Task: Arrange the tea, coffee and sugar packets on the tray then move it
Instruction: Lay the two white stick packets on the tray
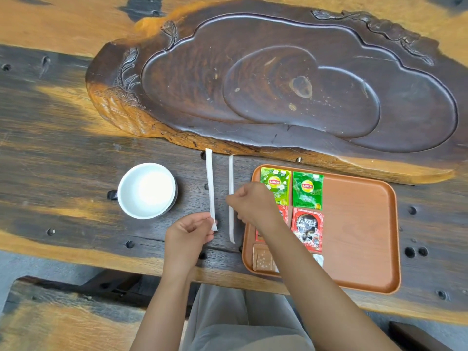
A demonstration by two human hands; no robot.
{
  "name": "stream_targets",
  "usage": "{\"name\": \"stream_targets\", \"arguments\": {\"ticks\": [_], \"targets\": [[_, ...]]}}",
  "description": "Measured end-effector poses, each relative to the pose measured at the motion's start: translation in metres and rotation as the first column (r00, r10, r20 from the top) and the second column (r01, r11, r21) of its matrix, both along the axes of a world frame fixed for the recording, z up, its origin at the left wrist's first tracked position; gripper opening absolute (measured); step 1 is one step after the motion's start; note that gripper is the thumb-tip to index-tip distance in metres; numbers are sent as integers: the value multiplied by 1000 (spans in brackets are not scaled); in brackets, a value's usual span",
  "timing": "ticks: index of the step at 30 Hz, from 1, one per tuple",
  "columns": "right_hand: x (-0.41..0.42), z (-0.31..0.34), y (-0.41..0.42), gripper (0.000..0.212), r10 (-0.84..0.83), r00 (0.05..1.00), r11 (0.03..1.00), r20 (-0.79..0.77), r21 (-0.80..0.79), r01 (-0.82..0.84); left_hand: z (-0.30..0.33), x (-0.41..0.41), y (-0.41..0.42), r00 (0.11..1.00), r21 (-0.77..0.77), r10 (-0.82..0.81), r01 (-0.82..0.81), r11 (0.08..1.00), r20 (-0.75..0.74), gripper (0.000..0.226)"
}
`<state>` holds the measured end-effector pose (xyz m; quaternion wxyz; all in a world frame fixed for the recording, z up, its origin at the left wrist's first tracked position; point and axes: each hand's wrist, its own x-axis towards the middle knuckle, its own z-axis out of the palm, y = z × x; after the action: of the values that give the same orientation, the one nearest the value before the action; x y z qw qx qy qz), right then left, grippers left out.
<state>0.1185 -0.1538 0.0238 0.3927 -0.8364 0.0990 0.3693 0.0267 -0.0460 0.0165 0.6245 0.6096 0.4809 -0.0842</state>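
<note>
Left hand [188, 233], low centre of frame: thumb and fingers pinched on the near end of a long white paper stick packet [210, 188], which runs away from the person toward the upper part of the frame. Right hand [253, 205], just right of it, fingers curled and pinched on a second long white stick packet [231, 178] about midway along — this one parallel to the first, the two close but apart, both over the dark plank table [63, 153]. Right forearm crosses the left edge of the orange-brown rectangular tray [367, 236], lower right of centre. On the tray's left part: two green Lipton tea sachets [307, 190] side by side at the far end, a red Nescafe coffee sachet [307, 230] below them with another red one mostly hidden by the wrist, a brown patterned packet [263, 259] at the near corner. White round cup [147, 190] left of the sticks. Large carved dark wooden tea board [278, 79] fills the upper frame.
</note>
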Motion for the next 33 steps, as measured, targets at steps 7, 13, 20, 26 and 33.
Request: {"name": "stream_targets", "arguments": {"ticks": [7, 13, 20, 26, 33], "targets": [[-11, 16, -88, 16, -308, 943, 934, -130, 146, 325, 23, 9, -46, 985, -79, -160, 165, 983, 59, 11], [-25, 7, -186, 13, -420, 907, 907, 35, -12, 421, 9, 14, -137, 890, -22, -444, 448, 894, 100, 27], [-30, -15, -230, 8, -315, 948, 925, 50, -205, 319, -10, 16, -199, 819, 28, -574, 573, 819, 20, 29], [-27, -19, -242, 14, -250, 960, 924, 124, -266, 275, -18, 15, -210, 764, 110, -642, 645, 756, -61, 34], [-27, -19, -257, 15, -250, 960, 927, 128, -256, 275, 4, 14, -210, 452, 74, -882, 892, 446, -131, 25]]}}
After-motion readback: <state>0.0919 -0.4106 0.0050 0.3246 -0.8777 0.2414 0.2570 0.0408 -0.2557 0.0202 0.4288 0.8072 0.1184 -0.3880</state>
